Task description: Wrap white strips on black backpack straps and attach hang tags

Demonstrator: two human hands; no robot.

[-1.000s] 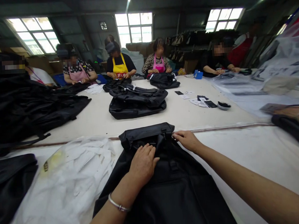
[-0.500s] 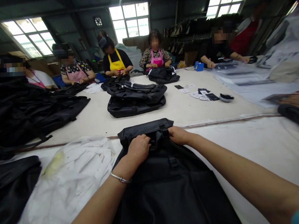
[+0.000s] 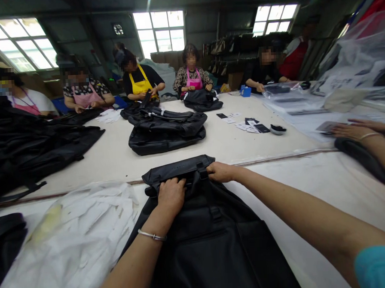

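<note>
A black backpack (image 3: pixel 213 246) lies on the white table before me, its folded top flap (image 3: pixel 177 168) pointing away from me. My left hand (image 3: pixel 172 195) is curled over the bag just below the flap, fingertips tucked under its edge. At the flap's right end, my right hand (image 3: pixel 220 172) is closed on the side of the bag's top, by the strap and buckle (image 3: pixel 202 171). The fingertips of both hands are partly hidden by the black material. A bracelet (image 3: pixel 152 235) circles my left wrist.
A clear plastic bag of white scraps (image 3: pixel 83 227) lies left. Black bags (image 3: pixel 169 130) are stacked ahead, with a larger black pile (image 3: pixel 34 143) left. Cards (image 3: pixel 252 126) lie beyond. A co-worker's hands (image 3: pixel 356 131) are at right; several people sit across the table.
My view has turned slightly right, so most things sit further left. Both hands keep their places at the backpack's top. The co-worker's hands at right show more fully.
</note>
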